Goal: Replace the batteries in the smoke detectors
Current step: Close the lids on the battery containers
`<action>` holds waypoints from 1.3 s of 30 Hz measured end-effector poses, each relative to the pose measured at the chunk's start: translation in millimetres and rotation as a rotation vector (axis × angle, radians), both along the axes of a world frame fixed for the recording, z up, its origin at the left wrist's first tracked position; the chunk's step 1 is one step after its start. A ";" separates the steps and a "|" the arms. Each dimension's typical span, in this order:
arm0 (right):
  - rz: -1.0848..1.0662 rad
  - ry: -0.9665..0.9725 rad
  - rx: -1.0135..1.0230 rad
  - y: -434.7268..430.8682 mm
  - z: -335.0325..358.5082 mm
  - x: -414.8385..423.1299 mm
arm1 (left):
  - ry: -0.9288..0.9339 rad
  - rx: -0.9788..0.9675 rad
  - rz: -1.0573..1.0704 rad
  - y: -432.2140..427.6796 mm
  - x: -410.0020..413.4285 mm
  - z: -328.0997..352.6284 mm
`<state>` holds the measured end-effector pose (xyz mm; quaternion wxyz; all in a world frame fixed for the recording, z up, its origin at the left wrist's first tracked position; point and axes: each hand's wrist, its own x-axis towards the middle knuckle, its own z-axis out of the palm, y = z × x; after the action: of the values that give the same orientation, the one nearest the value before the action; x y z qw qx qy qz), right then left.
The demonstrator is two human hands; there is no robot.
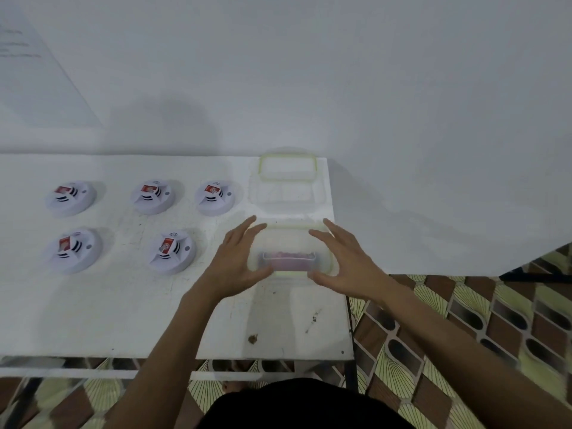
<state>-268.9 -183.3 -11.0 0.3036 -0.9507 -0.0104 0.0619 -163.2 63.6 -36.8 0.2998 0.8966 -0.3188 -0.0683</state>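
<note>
Your left hand (240, 258) and right hand (345, 258) flank the lidded battery box (291, 253) at the desk's (123, 320) near right, fingers spread, not visibly clamped, long axis left-right between palms.

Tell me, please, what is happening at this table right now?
A person has both hands on a clear lidded container at the table's right end, left hand and right hand on either side. Something reddish shows inside. Another clear container sits behind it. Five smoke detectors lie to the left, each showing a red battery.
</note>
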 end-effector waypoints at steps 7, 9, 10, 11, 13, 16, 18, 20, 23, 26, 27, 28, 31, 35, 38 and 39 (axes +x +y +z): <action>0.278 0.129 -0.294 -13.1 8.2 38.4 | 0.019 0.336 -0.223 -17.1 26.8 28.0; 0.298 0.101 -0.309 -11.9 6.5 41.8 | -0.002 0.389 -0.249 -20.8 29.8 29.5; 0.297 0.092 -0.305 -11.2 5.6 42.4 | -0.006 0.409 -0.257 -22.4 30.4 29.4; 0.293 0.084 -0.301 -10.5 4.2 43.0 | -0.013 0.425 -0.264 -23.7 30.8 28.4; 0.293 0.055 -0.327 -7.9 1.9 44.6 | -0.060 0.444 -0.272 -25.1 30.3 24.9; 0.315 0.021 -0.381 -4.0 1.0 48.7 | -0.119 0.440 -0.269 -26.7 29.9 19.6; 0.321 0.026 -0.386 -3.1 0.4 51.3 | -0.106 0.427 -0.270 -27.9 30.4 19.9; 0.325 0.035 -0.374 -3.8 0.2 52.8 | -0.096 0.419 -0.269 -29.2 31.1 21.5; 0.324 0.045 -0.360 -6.2 1.2 51.0 | -0.075 0.437 -0.271 -29.9 32.1 22.4; 0.339 0.096 -0.367 -10.0 7.0 47.7 | -0.008 0.401 -0.268 -27.1 33.2 23.3; 0.339 0.118 -0.359 -11.1 11.4 47.7 | 0.025 0.377 -0.261 -26.3 34.0 24.5; 0.329 0.138 -0.335 -12.1 16.8 48.4 | 0.065 0.343 -0.247 -26.1 34.6 26.7; 0.256 0.136 -0.233 -16.9 36.1 59.3 | 0.180 0.193 -0.175 -28.6 42.3 34.6; 0.075 0.052 0.004 -33.4 57.4 96.1 | 0.175 -0.072 -0.025 -38.1 73.0 48.2; -0.095 -0.046 0.087 -50.8 60.0 133.0 | 0.089 -0.194 0.094 -48.9 109.0 55.9; -0.163 -0.069 0.101 -56.8 58.2 146.0 | 0.067 -0.209 0.138 -53.4 122.6 56.1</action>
<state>-122.9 -240.0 47.2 0.3548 -0.9334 0.0534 0.0035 -40.6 10.2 19.3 0.4060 0.8775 -0.2514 -0.0442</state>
